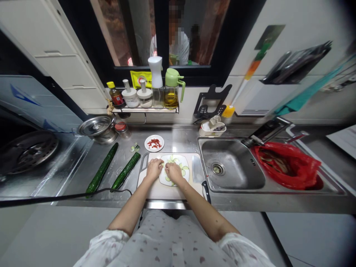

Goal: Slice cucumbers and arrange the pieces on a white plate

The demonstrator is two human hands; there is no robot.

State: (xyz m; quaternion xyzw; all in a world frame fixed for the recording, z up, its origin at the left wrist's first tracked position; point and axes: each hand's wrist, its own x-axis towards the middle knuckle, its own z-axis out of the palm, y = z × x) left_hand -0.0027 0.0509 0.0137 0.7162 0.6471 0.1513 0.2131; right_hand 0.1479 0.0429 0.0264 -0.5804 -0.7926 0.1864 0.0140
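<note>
Pale green slices are spread on the white plate. Fingers of the left hand and right hand are curled over it; whether anything is gripped cannot be told. Slices are best laid 1 by 1, evenly spaced.

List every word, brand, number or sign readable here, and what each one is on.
No text is readable.
Yellow packet: printed marks, too small and blurred.
Red label on the yellow-capped bottle: too small.
White sheet at far right: any print too faint.
Blue shape on the left panel: arrow-like, no letters legible.
</note>
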